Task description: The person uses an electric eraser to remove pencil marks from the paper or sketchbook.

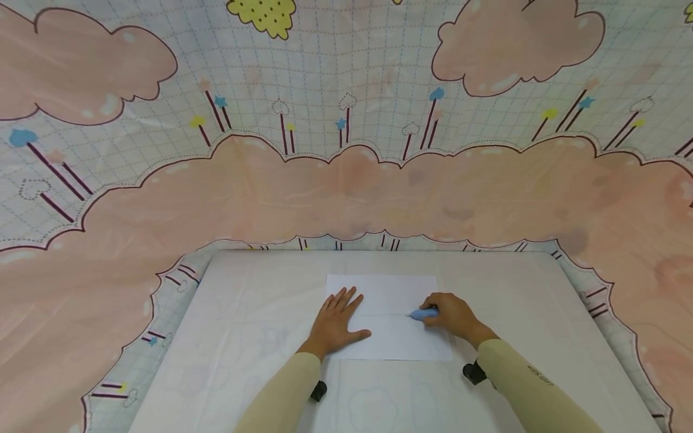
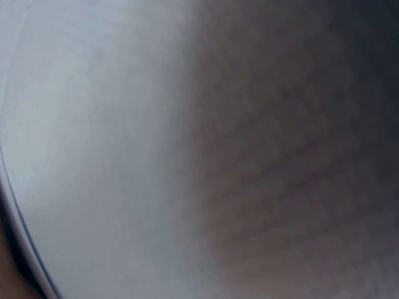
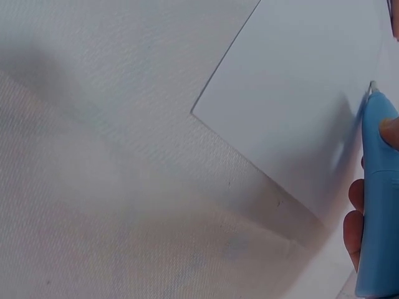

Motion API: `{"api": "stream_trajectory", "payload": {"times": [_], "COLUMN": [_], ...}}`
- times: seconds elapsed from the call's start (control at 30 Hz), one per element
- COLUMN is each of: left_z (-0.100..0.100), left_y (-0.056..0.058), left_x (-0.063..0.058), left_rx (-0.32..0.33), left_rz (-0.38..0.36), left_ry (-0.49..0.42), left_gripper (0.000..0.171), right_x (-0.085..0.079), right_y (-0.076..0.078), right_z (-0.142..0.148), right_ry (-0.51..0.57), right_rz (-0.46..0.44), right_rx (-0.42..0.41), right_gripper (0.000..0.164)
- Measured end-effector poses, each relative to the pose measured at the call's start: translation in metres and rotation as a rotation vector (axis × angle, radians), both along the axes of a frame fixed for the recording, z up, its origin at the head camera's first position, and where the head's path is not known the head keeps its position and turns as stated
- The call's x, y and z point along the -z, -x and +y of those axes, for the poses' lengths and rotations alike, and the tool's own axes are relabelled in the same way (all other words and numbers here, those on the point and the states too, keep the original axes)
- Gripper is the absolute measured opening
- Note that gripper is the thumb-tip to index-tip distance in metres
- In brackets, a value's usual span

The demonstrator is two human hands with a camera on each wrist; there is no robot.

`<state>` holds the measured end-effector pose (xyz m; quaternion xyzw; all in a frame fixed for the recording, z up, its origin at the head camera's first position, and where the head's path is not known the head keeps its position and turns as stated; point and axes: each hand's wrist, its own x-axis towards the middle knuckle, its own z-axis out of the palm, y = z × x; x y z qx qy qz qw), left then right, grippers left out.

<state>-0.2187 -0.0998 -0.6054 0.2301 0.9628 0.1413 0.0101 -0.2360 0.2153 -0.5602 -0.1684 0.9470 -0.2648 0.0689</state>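
Observation:
A white sheet of paper (image 1: 390, 346) lies on the table, with a thin, faint line (image 1: 381, 315) running across it. My left hand (image 1: 337, 325) rests on the paper's left part, fingers spread. In my right hand (image 1: 455, 314) I grip a chunky blue pen-shaped tool (image 1: 423, 314) over the paper's right part. Its narrow pale tip points left, at the right end of the line. In the right wrist view the blue tool (image 3: 380, 193) stands at the right edge, thumb on its upper side and fingers curled round it. The left wrist view is blurred and shows no hand clearly.
The table (image 1: 249, 300) has a whitish cover. Behind and around it hangs a patterned cloth (image 1: 335, 192) with pink clouds. Dark wrist cameras (image 1: 474, 373) sit below the beige sleeves (image 1: 536, 385).

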Motion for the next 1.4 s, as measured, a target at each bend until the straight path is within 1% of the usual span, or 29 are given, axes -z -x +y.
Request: {"api": "stream_trajectory", "payload": {"times": [0.3,0.47,0.6,0.83,0.97,1.2,1.4], "left_z": [0.002,0.001,0.001,0.002,0.001,0.001,0.001], "left_y": [-0.002,0.0,0.001,0.002,0.002,0.004,0.005], "left_x": [-0.004,0.0,0.003,0.004,0.004,0.006,0.005], "left_rx": [-0.01,-0.007,-0.016,-0.025,-0.026,-0.027,-0.027], "left_rz": [-0.019,-0.006,-0.016,-0.014,-0.015,-0.013,-0.01], "left_ry": [0.028,0.007,0.013,0.048,0.046,0.055,0.059], "left_gripper": [0.091,0.091,0.092,0.093,0.093,0.093,0.093], "right_x": [-0.002,0.0,0.001,0.001,0.001,-0.001,0.0], "right_y": [0.0,0.001,0.001,0.003,0.004,0.005,0.005], "right_z": [-0.007,-0.012,-0.015,-0.019,-0.021,-0.018,-0.011], "right_ry": [0.008,0.018,0.03,0.025,0.025,0.04,0.027], "right_rz": [0.009,0.007,0.001,-0.002,-0.006,-0.008,-0.009], "right_rx": [-0.022,-0.025,-0.028,-0.04,-0.043,-0.035,-0.026], "right_gripper": [0.022,0.023,0.023,0.022,0.022,0.023,0.023]}}
